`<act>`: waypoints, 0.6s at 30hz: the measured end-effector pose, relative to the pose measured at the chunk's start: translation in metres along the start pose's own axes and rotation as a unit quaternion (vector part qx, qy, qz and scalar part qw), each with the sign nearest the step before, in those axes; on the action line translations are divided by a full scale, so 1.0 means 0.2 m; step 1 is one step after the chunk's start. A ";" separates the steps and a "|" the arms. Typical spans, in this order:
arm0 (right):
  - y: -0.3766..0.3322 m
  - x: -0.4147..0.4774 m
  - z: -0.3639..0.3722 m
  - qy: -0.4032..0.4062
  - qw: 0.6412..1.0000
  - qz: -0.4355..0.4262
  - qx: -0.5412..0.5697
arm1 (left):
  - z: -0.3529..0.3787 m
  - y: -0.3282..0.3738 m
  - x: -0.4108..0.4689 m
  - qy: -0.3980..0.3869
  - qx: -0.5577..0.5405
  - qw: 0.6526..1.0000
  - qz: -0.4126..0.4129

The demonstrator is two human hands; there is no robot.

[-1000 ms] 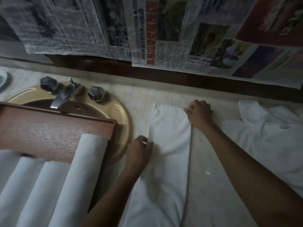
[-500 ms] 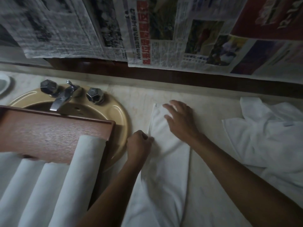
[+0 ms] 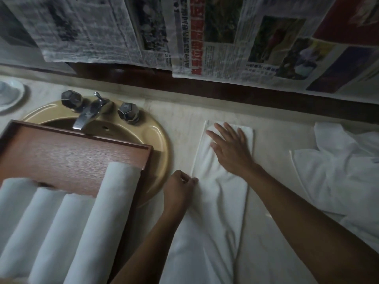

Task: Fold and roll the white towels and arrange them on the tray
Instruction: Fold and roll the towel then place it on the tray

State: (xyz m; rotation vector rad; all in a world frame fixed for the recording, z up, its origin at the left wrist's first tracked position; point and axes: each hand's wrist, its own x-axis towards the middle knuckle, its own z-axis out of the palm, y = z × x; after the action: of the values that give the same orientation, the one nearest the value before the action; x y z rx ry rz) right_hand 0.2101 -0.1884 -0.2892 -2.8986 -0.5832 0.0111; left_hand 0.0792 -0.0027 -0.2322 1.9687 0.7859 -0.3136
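The pale marble desk (image 3: 276, 144) runs the full width of the view. Printed newspaper sheets (image 3: 225, 37) hang on the wall behind it.

A rectangular brown wooden tray (image 3: 61, 156) sits at the left and partly covers the round beige ceramic sink (image 3: 155, 138). Four rolled white cloth towels (image 3: 98, 222) lie side by side on the tray.

A loose heap of white cloth towels (image 3: 332, 171) lies on the desk at the right.

A long folded white cloth towel (image 3: 223, 193) lies flat on the desk between the sink and the heap, with its length running away from the person.

The right hand (image 3: 231, 148) rests flat on the far end of this towel, fingers spread. The left hand (image 3: 178, 187) has curled fingers and pinches the left edge of the towel.

A chrome metal tap (image 3: 86, 113) stands at the back of the sink. A white round dish (image 3: 10, 95) sits at the far left.
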 end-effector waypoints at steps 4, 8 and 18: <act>-0.06 -0.02 -0.03 0.021 1.000 -0.005 0.019 | -0.02 0.03 0.00 -0.012 0.025 1.000 0.006; -0.17 -0.13 0.00 -0.015 0.998 -0.060 0.028 | -0.03 0.03 0.02 -0.029 0.028 0.999 0.004; 0.00 0.06 -0.02 -0.032 0.998 -0.059 -0.003 | -0.08 -0.08 -0.14 -0.214 -0.194 0.952 -0.102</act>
State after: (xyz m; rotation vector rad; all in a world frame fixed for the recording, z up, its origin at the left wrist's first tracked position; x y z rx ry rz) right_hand 0.2210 -0.1849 -0.2855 -2.8730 -0.7647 0.0870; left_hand 0.0449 0.0055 -0.2205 1.3856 0.7022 -0.6354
